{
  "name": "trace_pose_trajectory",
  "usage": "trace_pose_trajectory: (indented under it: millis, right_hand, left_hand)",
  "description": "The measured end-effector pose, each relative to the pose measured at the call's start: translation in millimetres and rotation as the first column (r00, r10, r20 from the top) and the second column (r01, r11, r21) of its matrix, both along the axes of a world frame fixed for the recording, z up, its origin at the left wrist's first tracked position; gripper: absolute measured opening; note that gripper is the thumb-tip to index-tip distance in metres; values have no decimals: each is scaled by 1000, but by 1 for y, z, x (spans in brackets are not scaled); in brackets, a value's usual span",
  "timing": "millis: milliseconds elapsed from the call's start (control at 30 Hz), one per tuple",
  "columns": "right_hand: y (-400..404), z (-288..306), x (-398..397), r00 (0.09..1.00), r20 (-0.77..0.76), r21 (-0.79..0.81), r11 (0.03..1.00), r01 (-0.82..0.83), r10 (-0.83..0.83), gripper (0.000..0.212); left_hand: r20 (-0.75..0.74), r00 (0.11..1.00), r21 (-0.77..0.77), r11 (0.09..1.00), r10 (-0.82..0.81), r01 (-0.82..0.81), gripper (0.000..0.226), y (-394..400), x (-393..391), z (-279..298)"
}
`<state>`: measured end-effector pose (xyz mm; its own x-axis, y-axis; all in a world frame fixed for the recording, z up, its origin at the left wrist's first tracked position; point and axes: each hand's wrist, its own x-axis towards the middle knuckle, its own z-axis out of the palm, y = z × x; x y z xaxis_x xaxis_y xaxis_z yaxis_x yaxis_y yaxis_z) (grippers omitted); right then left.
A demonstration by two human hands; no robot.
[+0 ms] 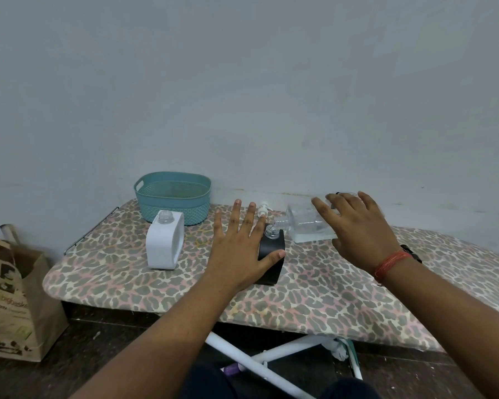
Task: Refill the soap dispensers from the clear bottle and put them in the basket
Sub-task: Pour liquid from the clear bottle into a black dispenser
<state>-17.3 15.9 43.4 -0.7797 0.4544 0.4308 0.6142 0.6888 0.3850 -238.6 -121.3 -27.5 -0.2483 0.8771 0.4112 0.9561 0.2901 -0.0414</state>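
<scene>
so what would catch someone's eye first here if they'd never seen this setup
Mid-board, the right hand tips a clear bottle into the open neck of a black dispenser, which the left hand steadies. The leopard-print ironing board stands out, as does the teal basket by the wall.

Black soap dispenser: upright, uncapped, mid-board. Clear bottle: tipped sideways, part full, neck over the black dispenser's open mouth. White soap dispenser: upright, uncapped, toward the left end. Teal basket: far left corner.
</scene>
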Motion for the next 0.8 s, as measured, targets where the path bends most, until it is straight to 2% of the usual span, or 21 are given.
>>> trace_pose_trajectory:
  millis: [800]
  right_hand:
    - [0,2,0,1000,1,19,1000,-2,2,84]
  left_hand:
    - [0,1000,24,1000,0,0,99,2,-1,-4]
